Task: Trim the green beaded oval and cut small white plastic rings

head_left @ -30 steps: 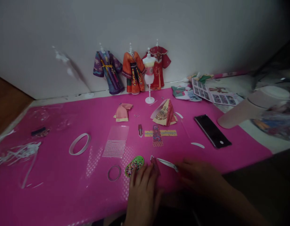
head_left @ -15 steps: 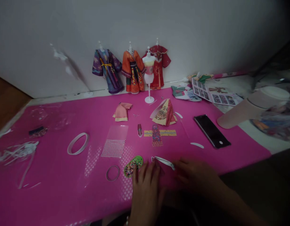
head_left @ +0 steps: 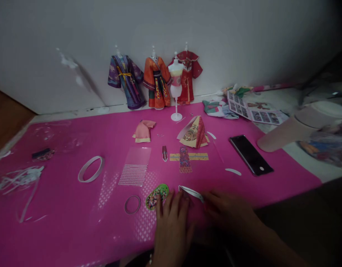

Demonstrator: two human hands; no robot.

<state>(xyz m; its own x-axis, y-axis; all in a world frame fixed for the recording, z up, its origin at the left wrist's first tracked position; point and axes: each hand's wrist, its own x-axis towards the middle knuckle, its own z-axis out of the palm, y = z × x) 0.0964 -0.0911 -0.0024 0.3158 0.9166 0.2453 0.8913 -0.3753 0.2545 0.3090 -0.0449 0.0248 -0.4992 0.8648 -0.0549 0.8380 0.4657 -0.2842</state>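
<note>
My left hand (head_left: 172, 224) lies flat near the front edge of the pink mat (head_left: 62, 207), fingers pressing a small dark red paper piece (head_left: 186, 193). My right hand (head_left: 229, 213) is beside it, fingertips at a white strip (head_left: 193, 192) that sticks out from that piece. A green oval tray of beads (head_left: 156, 196) sits just left of my left fingers. Further back lie a patterned paper sash (head_left: 187, 158), a folded yellow and red paper garment (head_left: 195, 132) and a pink folded garment (head_left: 143, 131).
A bare white mannequin (head_left: 176, 87) and three dressed ones (head_left: 156, 81) stand by the wall. A black phone (head_left: 251, 154), tape rings (head_left: 90, 169), a gem sticker sheet (head_left: 135, 167), an instruction leaflet (head_left: 251, 110) and a pink cup (head_left: 298, 126) lie around.
Both hands shifted slightly left and nearer each other over the red paper piece, which now lies flatter under my left fingers. The rest stays put.
</note>
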